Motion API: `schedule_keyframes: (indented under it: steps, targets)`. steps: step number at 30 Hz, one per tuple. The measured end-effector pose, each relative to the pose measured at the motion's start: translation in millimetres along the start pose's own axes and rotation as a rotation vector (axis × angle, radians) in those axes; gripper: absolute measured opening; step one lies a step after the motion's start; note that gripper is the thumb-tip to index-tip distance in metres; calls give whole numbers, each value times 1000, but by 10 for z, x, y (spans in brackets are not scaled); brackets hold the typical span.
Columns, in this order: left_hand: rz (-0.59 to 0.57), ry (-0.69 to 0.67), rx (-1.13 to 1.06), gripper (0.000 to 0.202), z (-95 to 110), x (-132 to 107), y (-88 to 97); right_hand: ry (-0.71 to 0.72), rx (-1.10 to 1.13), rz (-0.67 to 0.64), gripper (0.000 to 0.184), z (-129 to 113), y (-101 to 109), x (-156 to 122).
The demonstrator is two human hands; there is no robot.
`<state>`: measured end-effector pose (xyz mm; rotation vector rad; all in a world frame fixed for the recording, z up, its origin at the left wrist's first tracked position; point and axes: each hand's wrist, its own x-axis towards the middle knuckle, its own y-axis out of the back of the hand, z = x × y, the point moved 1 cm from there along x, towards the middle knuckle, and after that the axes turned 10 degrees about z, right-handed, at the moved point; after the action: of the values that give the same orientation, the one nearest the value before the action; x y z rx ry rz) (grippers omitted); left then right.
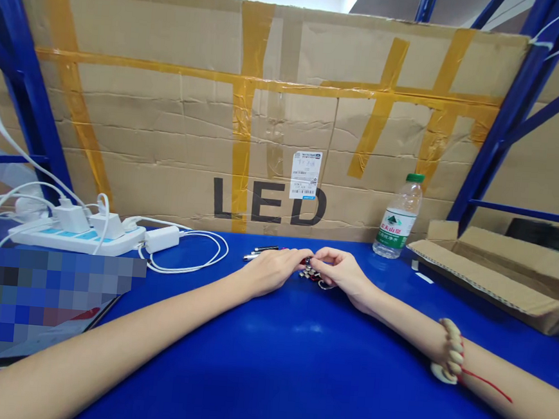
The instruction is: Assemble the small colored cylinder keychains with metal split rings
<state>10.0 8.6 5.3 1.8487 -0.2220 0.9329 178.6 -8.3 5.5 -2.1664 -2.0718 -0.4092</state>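
My left hand point(275, 270) reaches in with its fingers together, the tips meeting those of my right hand point(344, 276). Both pinch a small dark piece point(308, 261), too small to name. Just below the fingertips lies a cluster of small silvery and red bits point(309, 274), partly covered by my hands. A thin looped silvery wire or ring point(324, 285) shows under my right fingers. Several pens point(255, 254) lie behind my left hand, partly hidden by it.
A blue table point(296, 372) carries a white power strip point(126, 241) with cables and a partly blurred flat device point(57, 327) on the left. A water bottle point(397, 219) and an open cardboard tray point(482, 271) stand right. A large taped carton point(179, 130) closes off the back.
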Motion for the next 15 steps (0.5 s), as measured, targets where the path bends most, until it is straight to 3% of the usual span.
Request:
schedule_keyframes:
  steps: [7,15]
  targets:
    - [-12,102,-15,27,-8,-1,-24,132,-46,87,38,-16,-2,20]
    - [-18,180,-67,24,5,18,25,215,-191,93,35,-57,57,9]
